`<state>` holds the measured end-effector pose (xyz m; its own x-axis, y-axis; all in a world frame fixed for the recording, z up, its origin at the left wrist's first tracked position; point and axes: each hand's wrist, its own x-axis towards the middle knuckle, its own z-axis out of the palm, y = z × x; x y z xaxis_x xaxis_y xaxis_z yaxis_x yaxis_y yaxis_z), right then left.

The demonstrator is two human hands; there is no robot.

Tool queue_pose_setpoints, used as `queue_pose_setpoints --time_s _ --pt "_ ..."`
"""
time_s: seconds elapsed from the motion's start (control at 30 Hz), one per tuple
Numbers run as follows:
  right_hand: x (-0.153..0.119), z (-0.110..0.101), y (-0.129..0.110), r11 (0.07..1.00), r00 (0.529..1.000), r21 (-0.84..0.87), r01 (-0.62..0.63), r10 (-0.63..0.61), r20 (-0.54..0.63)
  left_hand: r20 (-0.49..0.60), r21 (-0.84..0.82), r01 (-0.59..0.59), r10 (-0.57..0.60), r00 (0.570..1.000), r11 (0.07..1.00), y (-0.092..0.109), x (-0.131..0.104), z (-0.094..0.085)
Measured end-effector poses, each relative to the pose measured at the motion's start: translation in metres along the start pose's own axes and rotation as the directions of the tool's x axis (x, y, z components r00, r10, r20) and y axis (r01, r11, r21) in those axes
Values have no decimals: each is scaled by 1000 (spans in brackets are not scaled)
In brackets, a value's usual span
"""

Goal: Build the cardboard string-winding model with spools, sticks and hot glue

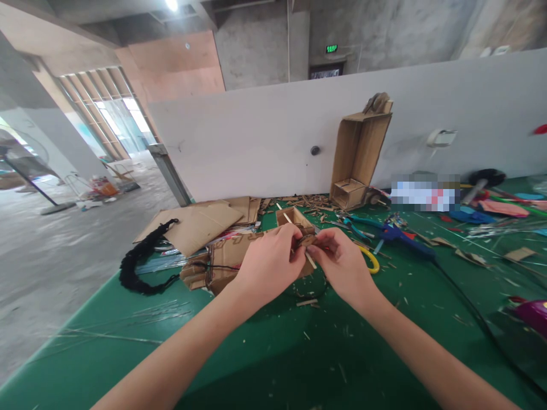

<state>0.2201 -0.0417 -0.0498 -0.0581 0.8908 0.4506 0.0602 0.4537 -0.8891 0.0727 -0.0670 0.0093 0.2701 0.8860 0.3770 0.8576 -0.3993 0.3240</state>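
Observation:
My left hand (273, 253) is closed in a pinch on a small round cardboard piece (306, 241). The fingertips of my right hand (342, 259) pinch the same piece from the other side. A thin wooden stick (312, 262) shows just below the fingers; whether it passes through the round piece I cannot tell. Behind and beneath my left hand lies a cardboard construction (231, 253) with an open box end (302, 218) and a dark cord round it. Yellow-handled scissors (373, 261) lie beside my right hand, partly hidden by it.
Flat cardboard sheets (200, 223) and a black fuzzy strip (130, 269) lie left on the green table (265, 353). A tall cardboard box (362, 149) stands at the white partition (248, 142). Rightward are pliers (359, 225) and a blue glue gun (404, 241) with its cord.

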Motion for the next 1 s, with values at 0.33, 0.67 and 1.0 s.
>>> queue_pose_setpoints --time_s 0.33,0.67,1.0 --pt "2 -3 -2 999 999 37 -39 38 18 6 4 7 -8 1000 1000 0 0 -5" --pt "3 -1 -6 999 999 10 -46 46 -22 9 81 62 -62 998 995 4 -1 -4" --pt "0 0 -6 999 999 -52 -13 11 -43 -12 -14 66 -67 998 998 3 -1 3"
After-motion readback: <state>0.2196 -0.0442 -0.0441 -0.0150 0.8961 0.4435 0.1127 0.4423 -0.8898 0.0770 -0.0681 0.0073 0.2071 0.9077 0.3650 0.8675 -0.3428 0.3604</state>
